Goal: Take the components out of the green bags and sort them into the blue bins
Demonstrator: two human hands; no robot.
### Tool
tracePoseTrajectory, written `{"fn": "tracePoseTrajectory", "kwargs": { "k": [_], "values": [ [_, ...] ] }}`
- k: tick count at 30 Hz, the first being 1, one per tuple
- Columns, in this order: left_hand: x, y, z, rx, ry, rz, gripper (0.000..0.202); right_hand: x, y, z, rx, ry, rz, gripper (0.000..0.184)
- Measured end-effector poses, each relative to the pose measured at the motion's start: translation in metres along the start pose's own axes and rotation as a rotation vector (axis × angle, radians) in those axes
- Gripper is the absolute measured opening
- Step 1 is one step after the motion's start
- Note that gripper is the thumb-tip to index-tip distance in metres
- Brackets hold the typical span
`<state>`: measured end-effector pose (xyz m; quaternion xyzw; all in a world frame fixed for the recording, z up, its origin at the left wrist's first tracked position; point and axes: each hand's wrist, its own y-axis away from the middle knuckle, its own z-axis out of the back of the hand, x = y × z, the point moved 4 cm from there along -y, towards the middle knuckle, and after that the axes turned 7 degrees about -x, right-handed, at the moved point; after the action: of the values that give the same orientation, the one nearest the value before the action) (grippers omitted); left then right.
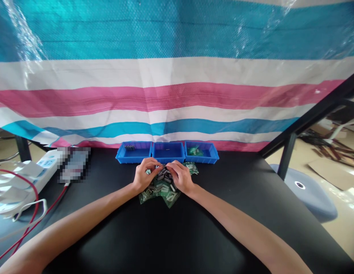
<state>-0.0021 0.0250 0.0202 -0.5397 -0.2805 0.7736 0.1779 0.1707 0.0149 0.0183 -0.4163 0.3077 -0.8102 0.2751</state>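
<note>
Head view: the left hand (145,176) and the right hand (181,178) face each other over a pile of dark parts (165,176) on the black table (222,190). The left fingers are bent, thumb and forefinger drawn close together at the far edge of the pile; whether they pinch a part is not determinable. The right fingers are curled down onto the pile's right side; whether anything is gripped there is likewise hidden. The parts lie directly between the two sets of fingertips and on the near side of them, short and bar-like, with long axes at mixed angles. One part (173,187) beside the heel of the right thumb runs roughly away from the person, slightly slanted. The bulk of the pile appears nearer the right hand than the left. Green bags (162,189) of paler pieces lie on the near side of the pile, and a smaller bag (192,168) lies just beyond the right hand. Three blue bins stand in a row beyond the hands: the left bin (138,154) holds a few cylinders (129,147), the middle bin (165,156) one thin piece (167,149), the right bin (207,160) green bagged material (195,151).
</note>
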Motion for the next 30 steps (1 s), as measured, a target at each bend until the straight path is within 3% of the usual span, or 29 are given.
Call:
{"fn": "tracePoseTrajectory", "kwargs": {
  "k": [12, 30],
  "values": [
    [0.007, 0.003, -0.004, 0.059, 0.085, 0.082, 0.022, -0.001, 0.001, -0.001, 0.012, 0.004, -0.003, 0.019],
    [-0.004, 0.000, -0.004, 0.092, 0.099, 0.031, 0.021, -0.002, 0.002, -0.002, 0.025, -0.036, 0.024, 0.020]
  ]
}}
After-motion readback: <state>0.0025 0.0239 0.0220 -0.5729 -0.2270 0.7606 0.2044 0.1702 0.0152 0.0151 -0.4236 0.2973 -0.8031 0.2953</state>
